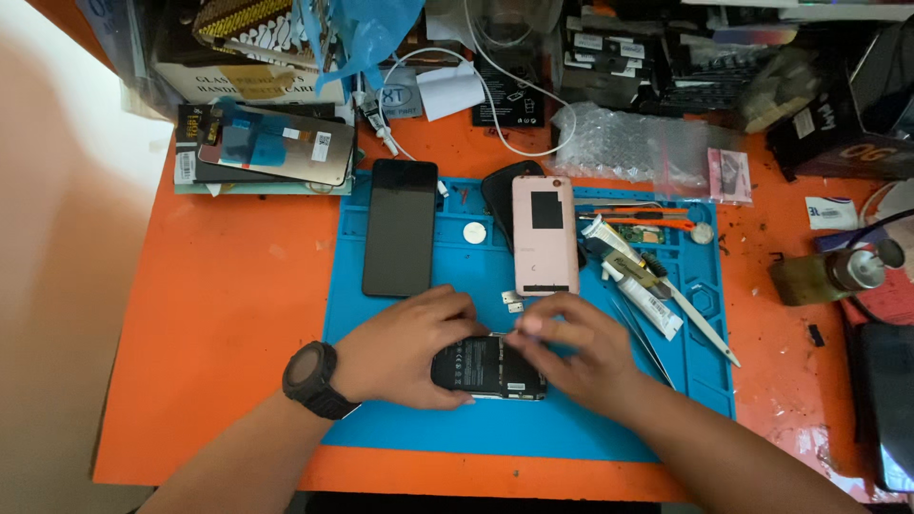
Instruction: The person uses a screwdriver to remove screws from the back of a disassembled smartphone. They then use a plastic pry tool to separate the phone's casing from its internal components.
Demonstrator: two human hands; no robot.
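Opened phone (487,367): lies on blue repair mat (533,428), battery side up. My left hand (405,347) clamps its left end; right hand (571,347) pinches its top edge. Best handled with steady bracing and light fingertip pressure.

Bare forearms, no sleeves, with a chunky black wristwatch (311,379) (round-faced) on the left wrist.
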